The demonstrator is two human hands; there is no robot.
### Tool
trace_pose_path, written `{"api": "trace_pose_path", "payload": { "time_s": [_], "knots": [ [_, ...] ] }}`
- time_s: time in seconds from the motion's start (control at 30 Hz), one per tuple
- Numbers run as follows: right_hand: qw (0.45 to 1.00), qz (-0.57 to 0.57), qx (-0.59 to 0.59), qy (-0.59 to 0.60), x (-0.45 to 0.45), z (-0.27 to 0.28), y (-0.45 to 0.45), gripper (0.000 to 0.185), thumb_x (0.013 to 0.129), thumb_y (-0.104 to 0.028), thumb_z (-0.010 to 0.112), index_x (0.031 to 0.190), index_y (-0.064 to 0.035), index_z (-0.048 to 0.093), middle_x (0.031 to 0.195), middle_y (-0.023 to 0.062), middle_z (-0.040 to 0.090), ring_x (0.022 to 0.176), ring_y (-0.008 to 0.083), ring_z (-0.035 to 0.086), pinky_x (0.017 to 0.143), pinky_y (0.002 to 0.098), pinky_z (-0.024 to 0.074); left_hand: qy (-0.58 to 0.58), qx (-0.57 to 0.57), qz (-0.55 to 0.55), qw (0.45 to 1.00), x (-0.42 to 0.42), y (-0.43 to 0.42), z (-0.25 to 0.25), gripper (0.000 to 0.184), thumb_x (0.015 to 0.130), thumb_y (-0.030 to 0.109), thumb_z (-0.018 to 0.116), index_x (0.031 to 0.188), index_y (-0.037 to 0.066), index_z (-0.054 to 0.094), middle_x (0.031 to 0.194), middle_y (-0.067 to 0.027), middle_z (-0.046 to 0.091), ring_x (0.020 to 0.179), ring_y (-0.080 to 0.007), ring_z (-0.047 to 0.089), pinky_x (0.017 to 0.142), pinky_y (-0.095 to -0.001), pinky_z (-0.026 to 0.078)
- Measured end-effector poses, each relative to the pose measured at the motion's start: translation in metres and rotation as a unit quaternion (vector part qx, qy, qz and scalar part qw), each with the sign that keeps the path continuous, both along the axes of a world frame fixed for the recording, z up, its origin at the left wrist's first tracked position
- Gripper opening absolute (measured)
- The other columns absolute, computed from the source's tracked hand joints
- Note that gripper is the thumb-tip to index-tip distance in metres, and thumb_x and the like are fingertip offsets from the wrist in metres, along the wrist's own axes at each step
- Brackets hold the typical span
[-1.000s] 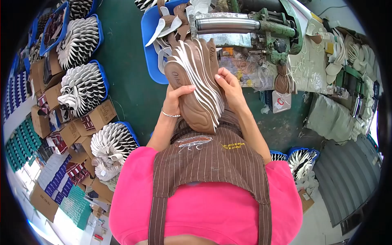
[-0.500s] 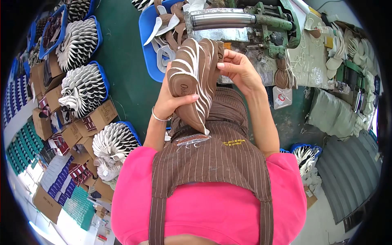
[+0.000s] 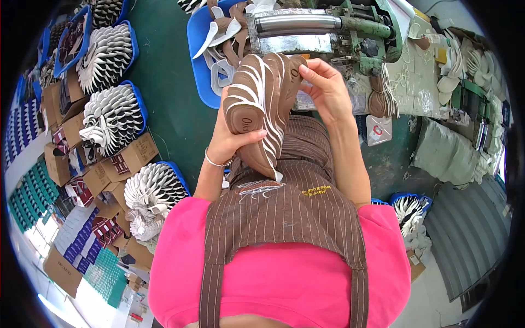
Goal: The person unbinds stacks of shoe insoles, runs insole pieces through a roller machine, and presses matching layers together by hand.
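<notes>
A fanned stack of brown insoles with white edges (image 3: 251, 104) is in front of my apron. My left hand (image 3: 229, 139) is closed around its near-left side, with the thumb across the front insole, which bears dark lettering. My right hand (image 3: 327, 92) pinches the upper heel end of the rearmost brown insole (image 3: 291, 82) between thumb and fingers. That insole leans away from the others at the top, and part of its lettering shows. My left fingers are hidden behind the stack.
A blue bin of loose insoles (image 3: 203, 71) stands beyond the stack, beside a green roller machine (image 3: 366, 33). A worktable (image 3: 410, 90) with bundled insoles is to the right. Blue baskets packed with insoles (image 3: 112, 120) and cardboard boxes (image 3: 139, 153) line the left.
My right hand has drawn the rear insole's top outward to the right, so more of its face and lettering shows. My left hand keeps its hold on the stack.
</notes>
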State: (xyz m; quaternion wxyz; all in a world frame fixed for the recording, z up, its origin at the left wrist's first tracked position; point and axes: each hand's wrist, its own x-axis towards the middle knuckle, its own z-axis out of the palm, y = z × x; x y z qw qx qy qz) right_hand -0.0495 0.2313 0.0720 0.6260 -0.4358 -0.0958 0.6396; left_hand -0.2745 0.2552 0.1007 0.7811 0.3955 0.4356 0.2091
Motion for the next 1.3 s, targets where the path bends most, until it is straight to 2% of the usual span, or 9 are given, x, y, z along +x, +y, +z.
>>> {"api": "trace_pose_path", "payload": {
  "time_s": [0.1, 0.2, 0.3, 0.47, 0.83, 0.9, 0.93, 1.1, 1.3],
  "knots": [
    [0.997, 0.031, -0.036, -0.055, 0.0, 0.004, 0.003, 0.006, 0.085, -0.006, 0.066, 0.085, -0.0009, 0.063, 0.083, 0.0027, 0.066, 0.077, 0.0092, 0.062, 0.068, 0.0257, 0.052, -0.003, 0.002, 0.011, 1.0, -0.002, -0.003, -0.002, 0.085, 0.059, 0.001, 0.08, 0.128, 0.004, 0.031, 0.116, -0.0067, 0.047, 0.11, -0.0162, 0.048, 0.095, -0.0331, 0.04],
    [0.97, -0.032, -0.002, -0.239, -0.007, -0.006, 0.004, 0.008, 0.084, -0.006, 0.066, 0.085, 0.0002, 0.062, 0.078, 0.0028, 0.065, 0.073, 0.0082, 0.06, 0.067, 0.0233, 0.05, -0.007, 0.02, 0.003, 1.0, 0.005, -0.003, 0.006, 0.082, 0.062, 0.003, 0.081, 0.126, 0.005, 0.031, 0.115, -0.0071, 0.048, 0.11, -0.0158, 0.049, 0.094, -0.0319, 0.041],
    [0.877, -0.097, -0.007, -0.47, -0.027, -0.006, 0.009, 0.01, 0.083, -0.006, 0.067, 0.087, 0.0023, 0.062, 0.075, 0.0019, 0.064, 0.072, 0.0076, 0.059, 0.066, 0.0222, 0.0481, -0.004, 0.136, 0.028, 0.99, 0.018, -0.003, 0.003, 0.08, 0.063, 0.003, 0.081, 0.125, 0.005, 0.031, 0.111, -0.0077, 0.05, 0.105, -0.0161, 0.053, 0.091, -0.0307, 0.044],
    [0.996, 0.025, -0.063, -0.06, -0.04, -0.008, -0.006, 0.026, 0.09, -0.02, 0.063, 0.108, -0.0014, 0.062, 0.093, -0.0004, 0.065, 0.081, 0.0057, 0.058, 0.072, 0.0196, 0.0447, -0.025, 0.057, 0.126, 0.99, 0.023, 0.001, -0.018, 0.072, 0.064, -0.004, 0.074, 0.124, 0.004, 0.034, 0.108, -0.0095, 0.053, 0.101, -0.0179, 0.056, 0.087, -0.0319, 0.048],
    [0.939, -0.147, -0.086, -0.299, -0.027, -0.087, 0.001, 0.023, 0.086, -0.008, 0.064, 0.105, 0.0051, 0.065, 0.087, 0.0021, 0.066, 0.076, 0.0048, 0.058, 0.068, 0.0185, 0.046, -0.056, -0.115, 0.188, 0.974, 0.03, 0.002, -0.034, 0.053, 0.067, -0.003, 0.066, 0.117, 0.0, 0.047, 0.099, -0.0093, 0.058, 0.089, -0.0187, 0.06, 0.08, -0.0302, 0.051],
    [0.927, -0.136, -0.095, -0.336, -0.015, -0.101, 0.009, 0.023, 0.084, -0.011, 0.066, 0.101, 0.0056, 0.066, 0.082, 0.0052, 0.068, 0.072, 0.0069, 0.06, 0.065, 0.0214, 0.0466, -0.065, -0.145, 0.209, 0.965, 0.027, 0.003, -0.034, 0.051, 0.068, -0.002, 0.066, 0.115, -0.001, 0.048, 0.096, -0.0092, 0.059, 0.086, -0.0193, 0.061, 0.079, -0.0307, 0.052],
    [0.92, -0.121, -0.108, -0.358, -0.008, -0.104, 0.014, 0.023, 0.084, -0.011, 0.066, 0.099, 0.0056, 0.067, 0.081, 0.0062, 0.069, 0.071, 0.0074, 0.06, 0.064, 0.0222, 0.0467, -0.062, -0.131, 0.207, 0.968, 0.023, 0.003, -0.038, 0.044, 0.073, -0.001, 0.059, 0.116, -0.006, 0.05, 0.102, -0.015, 0.061, 0.091, -0.0267, 0.064, 0.082, -0.0376, 0.055],
    [0.844, -0.056, -0.169, -0.506, 0.005, -0.076, 0.038, 0.023, 0.081, -0.019, 0.068, 0.089, 0.0024, 0.07, 0.072, 0.0103, 0.069, 0.061, 0.0122, 0.062, 0.061, 0.0281, 0.0485, -0.079, -0.163, 0.219, 0.959, 0.016, 0.009, -0.037, 0.042, 0.073, -0.001, 0.06, 0.114, -0.005, 0.051, 0.102, -0.0149, 0.061, 0.089, -0.0252, 0.064, 0.081, -0.0362, 0.055],
    [0.911, -0.027, -0.158, -0.38, 0.008, -0.06, 0.042, 0.023, 0.086, -0.018, 0.064, 0.095, 0.0016, 0.068, 0.069, 0.009, 0.068, 0.056, 0.0118, 0.062, 0.05, 0.0261, 0.0467, -0.098, -0.176, 0.222, 0.954, 0.021, 0.01, -0.037, 0.041, 0.072, -0.001, 0.062, 0.112, -0.004, 0.052, 0.099, -0.0129, 0.061, 0.087, -0.0231, 0.064, 0.08, -0.0343, 0.055]
  ]
}}
